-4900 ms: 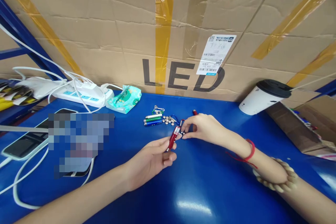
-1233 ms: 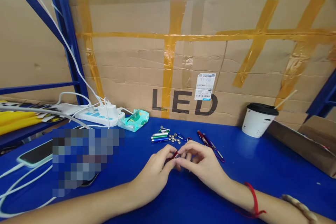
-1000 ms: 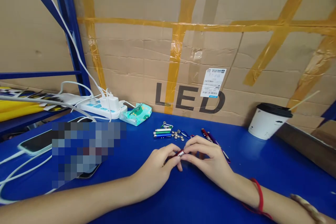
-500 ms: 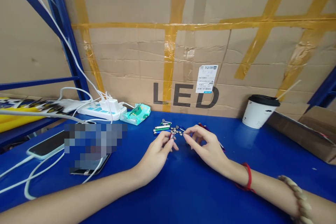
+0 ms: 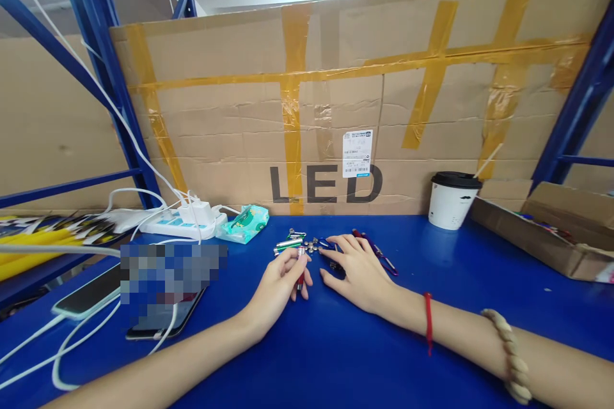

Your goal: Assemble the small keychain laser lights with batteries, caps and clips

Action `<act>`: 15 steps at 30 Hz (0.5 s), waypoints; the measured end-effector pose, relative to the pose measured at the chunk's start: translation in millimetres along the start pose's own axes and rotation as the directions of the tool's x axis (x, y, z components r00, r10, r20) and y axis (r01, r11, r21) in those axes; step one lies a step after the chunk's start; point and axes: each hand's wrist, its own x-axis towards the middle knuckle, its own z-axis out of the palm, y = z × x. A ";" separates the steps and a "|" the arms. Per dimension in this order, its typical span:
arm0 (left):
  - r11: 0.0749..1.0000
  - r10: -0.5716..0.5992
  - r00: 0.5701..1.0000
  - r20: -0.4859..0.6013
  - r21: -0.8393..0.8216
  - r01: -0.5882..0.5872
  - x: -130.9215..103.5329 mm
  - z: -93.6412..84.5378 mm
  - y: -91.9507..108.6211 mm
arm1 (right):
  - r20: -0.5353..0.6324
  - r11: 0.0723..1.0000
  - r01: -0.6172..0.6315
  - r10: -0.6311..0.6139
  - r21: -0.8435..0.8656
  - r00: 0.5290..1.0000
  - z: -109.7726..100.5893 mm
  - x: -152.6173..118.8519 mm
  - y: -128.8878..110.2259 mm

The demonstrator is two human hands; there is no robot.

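Observation:
My left hand (image 5: 274,282) is closed around a small red flashlight (image 5: 300,278), a slim metal tube held nearly upright with its silvery end at the top. To the right, my right hand (image 5: 363,273) hovers or rests low over the table, palm down, fingers apart. Its fingertips are close to several small round silver button cells (image 5: 311,245). Beyond my left hand lie green and silver tubes (image 5: 290,244) with a small clip (image 5: 297,234). Red and purple tubes with clips (image 5: 378,250) lie partly hidden behind my right hand.
A white paper cup (image 5: 449,204) with black lid and straw stands back right, beside an open cardboard box (image 5: 537,236). On the left are phones (image 5: 89,281) with white cables, a power strip (image 5: 180,225) and a green tissue pack (image 5: 245,223). Taped cardboard (image 5: 225,140) walls the back.
My right hand has gone from a curled pinch to spread fingers over the small parts. The red flashlight shows more fully in my left hand. The view has tilted up and shifted right.

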 end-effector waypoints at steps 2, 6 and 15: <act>1.000 -0.010 0.999 0.043 0.000 0.010 -0.3 0.6 0.3 | 0.012 1.000 -0.006 0.006 0.013 1.000 0.1 -0.9 0.7; 1.000 -0.025 0.997 0.079 0.003 0.025 1.2 1.2 -0.3 | 0.002 0.999 0.007 -0.007 0.052 1.000 1.6 -1.2 2.4; 0.998 -0.062 0.997 0.043 -0.003 0.062 -1.2 2.3 2.8 | -0.007 0.991 0.065 -0.064 0.113 0.998 2.2 -1.4 4.5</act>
